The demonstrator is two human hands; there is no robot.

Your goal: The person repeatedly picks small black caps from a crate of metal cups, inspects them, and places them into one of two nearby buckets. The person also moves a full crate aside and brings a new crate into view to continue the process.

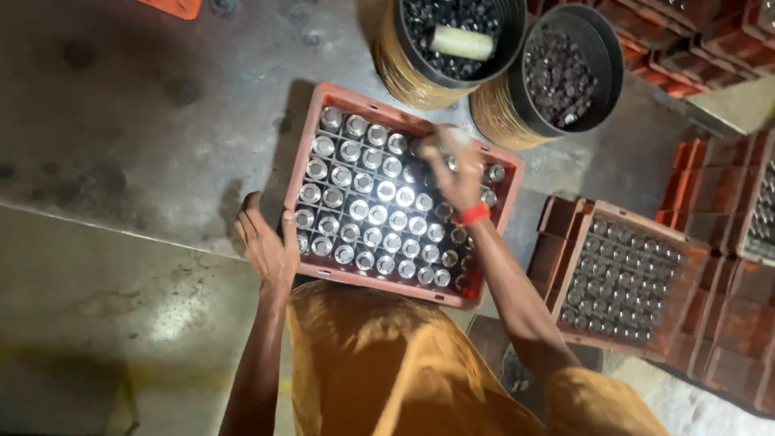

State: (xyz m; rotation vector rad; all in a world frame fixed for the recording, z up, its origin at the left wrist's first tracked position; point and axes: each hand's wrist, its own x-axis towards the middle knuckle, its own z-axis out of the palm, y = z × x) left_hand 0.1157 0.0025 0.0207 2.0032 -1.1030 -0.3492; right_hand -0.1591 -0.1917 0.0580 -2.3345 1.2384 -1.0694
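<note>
A red plastic crate [323, 105] full of upright glass bottles [365, 214] with shiny tops stands on the concrete floor in front of me. My left hand [266, 246] grips the crate's near left rim. My right hand [454, 165], with a red band at the wrist, reaches over the crate's far right part, its fingers bunched around something small above the bottle tops. What the fingers hold is blurred.
Two round black tubs [504, 44] [607, 77] of dark bottle caps stand beyond the crate; a pale cylinder [462, 42] lies in the left one. Another filled crate [626, 278] sits to the right among stacked red crates [731, 323]. My orange garment fills the lower view.
</note>
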